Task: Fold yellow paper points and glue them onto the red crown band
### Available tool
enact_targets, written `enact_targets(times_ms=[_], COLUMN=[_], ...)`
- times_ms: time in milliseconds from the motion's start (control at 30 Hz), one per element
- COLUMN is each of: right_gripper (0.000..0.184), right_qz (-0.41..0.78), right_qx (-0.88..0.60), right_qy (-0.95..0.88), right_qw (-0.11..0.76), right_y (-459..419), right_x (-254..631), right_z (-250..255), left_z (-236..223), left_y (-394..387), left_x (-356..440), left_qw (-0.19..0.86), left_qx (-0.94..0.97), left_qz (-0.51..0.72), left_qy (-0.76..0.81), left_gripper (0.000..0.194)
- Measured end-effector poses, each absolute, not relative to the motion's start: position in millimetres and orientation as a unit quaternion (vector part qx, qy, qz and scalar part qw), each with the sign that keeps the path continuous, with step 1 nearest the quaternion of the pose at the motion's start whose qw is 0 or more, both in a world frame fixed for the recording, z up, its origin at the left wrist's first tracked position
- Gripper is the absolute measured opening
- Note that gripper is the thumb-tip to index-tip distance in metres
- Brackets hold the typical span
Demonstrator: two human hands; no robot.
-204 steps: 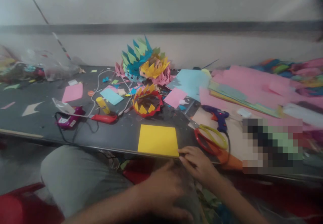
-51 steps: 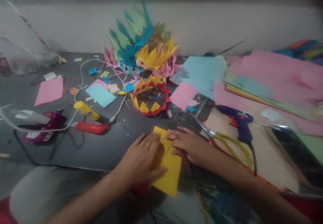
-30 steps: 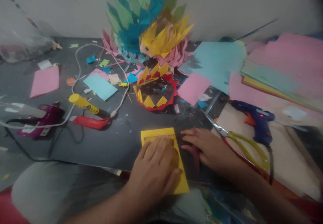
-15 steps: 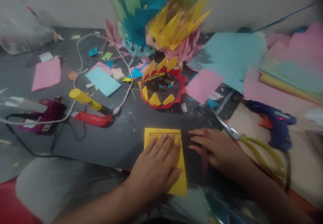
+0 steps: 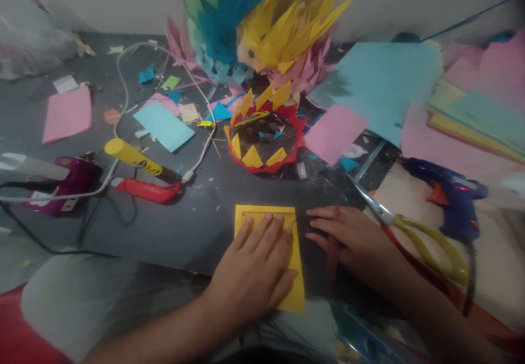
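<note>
My left hand (image 5: 256, 265) lies flat with its fingers stretched out on a yellow sheet of paper (image 5: 298, 298) at the near edge of the dark table. Beneath those fingers shows a thin, dark-edged rectangular outline, perhaps a see-through piece; most of it is covered. Just right of the sheet, my right hand (image 5: 348, 235) rests near the table top. A slim dark-red stick (image 5: 332, 260) passes between its fingers; blur hides its exact kind. Beyond both hands stands a red paper ring (image 5: 262, 168) with yellow folded points.
Scissors with yellow handles (image 5: 430, 241) and a blue glue gun (image 5: 451, 189) lie at right. To the left are a yellow glue stick (image 5: 133, 157), a red cutter (image 5: 147, 190), a purple device (image 5: 65, 183) and a white cable (image 5: 125, 87). Colourful folded-paper models (image 5: 262, 30) stand behind.
The view has shifted slightly, so the table items sit a little differently in it. Both hands keep their places by the yellow sheet.
</note>
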State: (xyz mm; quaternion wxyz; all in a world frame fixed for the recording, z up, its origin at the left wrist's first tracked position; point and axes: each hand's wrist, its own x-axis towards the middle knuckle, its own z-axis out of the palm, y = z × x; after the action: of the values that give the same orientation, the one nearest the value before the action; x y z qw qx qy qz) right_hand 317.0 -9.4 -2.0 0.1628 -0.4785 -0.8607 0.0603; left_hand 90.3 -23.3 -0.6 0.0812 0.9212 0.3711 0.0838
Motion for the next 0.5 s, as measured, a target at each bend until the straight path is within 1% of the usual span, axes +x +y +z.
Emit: enact_targets(times_ms=[100, 267, 500], right_gripper=[0.017, 0.01, 0.009], right_qz=[0.053, 0.042, 0.032], right_qx=[-0.479, -0.472, -0.46], right_qy=[-0.861, -0.86, -0.866], right_qw=[0.165, 0.187, 0.194], right_y=[-9.6, -9.4, -8.7], right_x=[315.5, 315.0, 315.2], right_z=[-1.1, -2.6, -2.2], left_z=[-1.5, -2.2, -1.6], left_y=[-23.4, -23.0, -23.0], left_x=[90.2, 90.0, 90.6], left_qw=[0.079, 0.066, 0.062], left_qx=[0.921, 0.921, 0.921], left_qz=[0.087, 0.095, 0.094], left_qy=[0.371, 0.372, 0.372], left_gripper=[0.052, 0.051, 0.052])
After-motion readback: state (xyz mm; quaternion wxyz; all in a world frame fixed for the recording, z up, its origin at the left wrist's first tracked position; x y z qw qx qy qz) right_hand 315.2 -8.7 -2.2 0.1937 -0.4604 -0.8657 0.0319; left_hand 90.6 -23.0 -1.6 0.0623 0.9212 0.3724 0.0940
